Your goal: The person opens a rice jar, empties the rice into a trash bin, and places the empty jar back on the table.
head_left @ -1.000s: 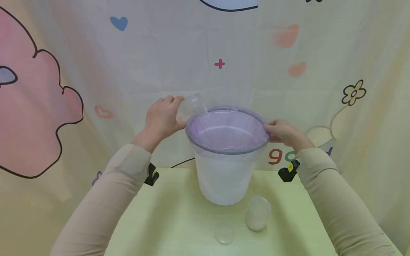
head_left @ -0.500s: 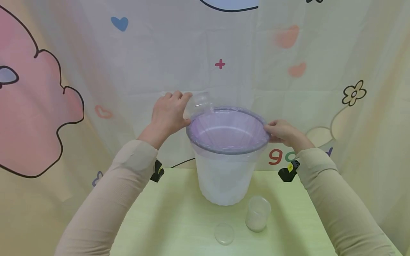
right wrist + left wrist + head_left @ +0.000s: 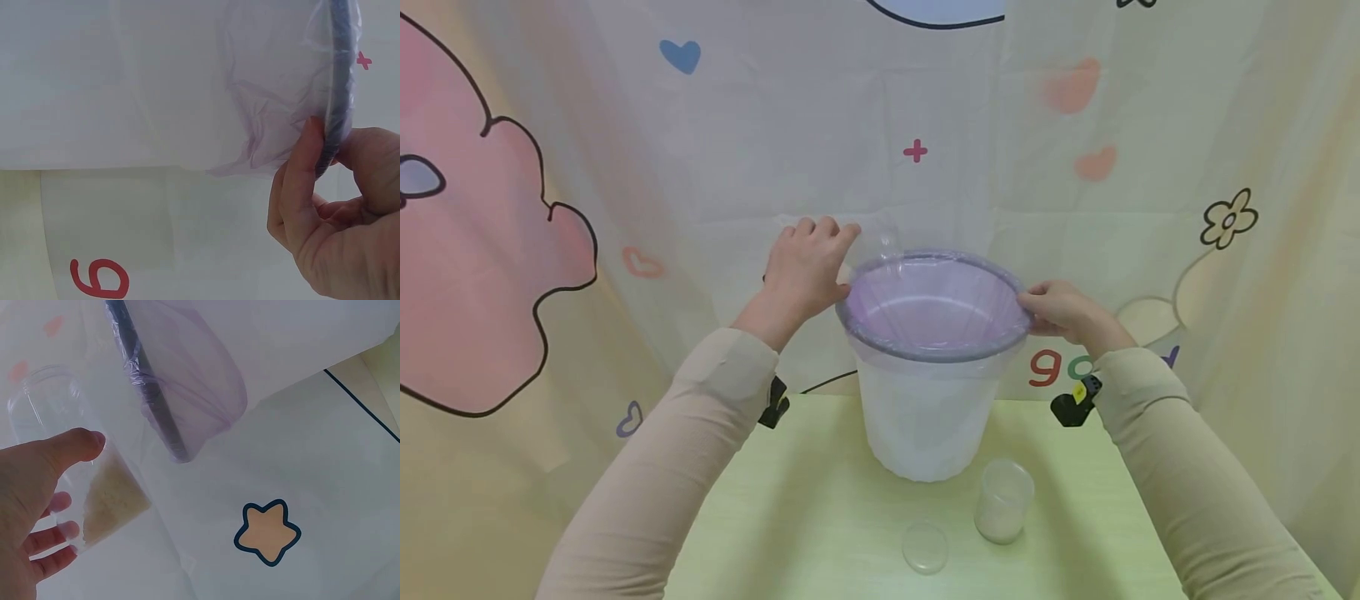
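Observation:
My left hand (image 3: 805,271) holds a clear plastic jar (image 3: 883,246) tilted at the left of a white trash bin (image 3: 925,417), its mouth overlapping the bin's rim in the head view. In the left wrist view, thumb and fingers wrap the jar's side, and pale, grainy contents (image 3: 112,500) lie slanted toward its base. A thin purple bag (image 3: 932,312) lines the bin and folds over its grey rim (image 3: 340,69). My right hand (image 3: 1063,308) pinches that rim on the right, thumb on one side and fingers on the other, over the bag.
A second clear jar (image 3: 1003,504) with whitish contents at its bottom stands on the pale yellow table (image 3: 827,533), front right of the bin. Left of it lies a round clear lid (image 3: 925,547). A printed curtain (image 3: 820,125) hangs behind the bin.
My left hand has shifted right toward the bin, bringing the jar further over its rim and tipping it more. The right hand and the bin have stayed in place.

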The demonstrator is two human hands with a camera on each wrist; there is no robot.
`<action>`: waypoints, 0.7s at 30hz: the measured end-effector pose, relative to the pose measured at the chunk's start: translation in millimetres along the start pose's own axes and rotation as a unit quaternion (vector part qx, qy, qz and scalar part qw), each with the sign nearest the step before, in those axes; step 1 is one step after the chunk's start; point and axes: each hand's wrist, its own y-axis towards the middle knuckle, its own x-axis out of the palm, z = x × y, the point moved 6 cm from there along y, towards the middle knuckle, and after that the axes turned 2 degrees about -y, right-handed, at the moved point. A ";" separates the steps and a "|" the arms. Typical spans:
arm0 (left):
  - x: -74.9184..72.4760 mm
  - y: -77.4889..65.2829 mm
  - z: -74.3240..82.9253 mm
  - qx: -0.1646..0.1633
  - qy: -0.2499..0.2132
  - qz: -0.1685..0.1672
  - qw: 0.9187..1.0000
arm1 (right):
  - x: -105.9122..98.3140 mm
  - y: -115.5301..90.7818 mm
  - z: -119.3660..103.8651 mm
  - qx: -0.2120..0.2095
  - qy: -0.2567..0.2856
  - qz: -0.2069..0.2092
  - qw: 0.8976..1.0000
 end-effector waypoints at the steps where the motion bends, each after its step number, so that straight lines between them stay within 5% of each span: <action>1: 0.2 0.0 0.4 0.002 0.002 0.002 1.000 | 0.1 -0.2 -0.2 0.000 0.001 -0.001 1.000; 21: 2.5 -0.2 5.5 0.036 0.048 0.032 0.998 | 0.5 0.2 0.1 -0.001 0.017 0.001 1.000</action>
